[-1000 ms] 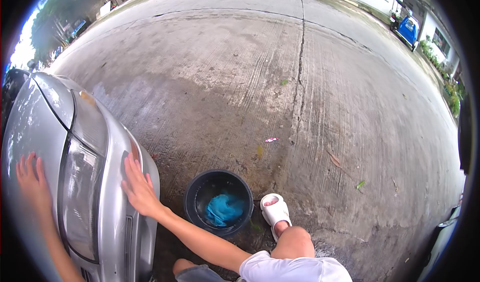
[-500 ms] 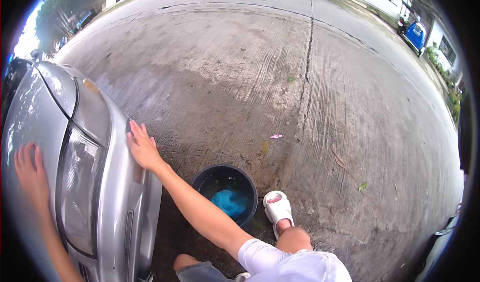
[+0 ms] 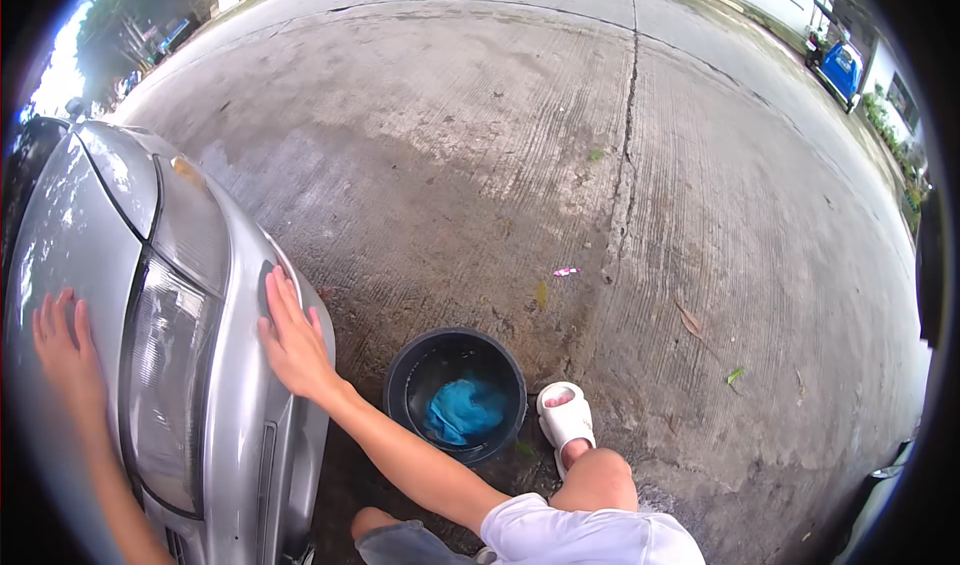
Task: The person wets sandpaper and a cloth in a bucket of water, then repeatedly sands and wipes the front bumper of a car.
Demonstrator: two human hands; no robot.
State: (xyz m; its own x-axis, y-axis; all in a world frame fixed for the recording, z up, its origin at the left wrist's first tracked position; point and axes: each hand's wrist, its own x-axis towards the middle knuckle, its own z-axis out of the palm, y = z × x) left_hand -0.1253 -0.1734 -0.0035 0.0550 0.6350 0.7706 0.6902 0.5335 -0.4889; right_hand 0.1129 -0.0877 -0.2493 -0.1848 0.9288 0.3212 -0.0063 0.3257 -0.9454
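Observation:
On the left stands a silver car [image 3: 235,365] with its clear headlight [image 3: 168,385] facing me. My left hand [image 3: 68,340] lies flat on the hood, fingers spread, holding nothing. Against the front bumper rests my right hand [image 3: 297,345], its fingers stretched out and nothing in it. Below my right forearm is a black bucket [image 3: 400,370] with water inside. A blue cloth [image 3: 462,411] sits in that water, apart from both hands.
My foot in a white slipper [image 3: 567,415] is just right of the bucket. Damp concrete [image 3: 480,195] stretches ahead, with a pink-and-white scrap [image 3: 566,272] and leaves on it. At the far right a blue vehicle [image 3: 838,70] stands near a white building.
My right hand has slid down along the bumper toward me. My left hand stays almost in place on the hood. The view has shifted slightly.

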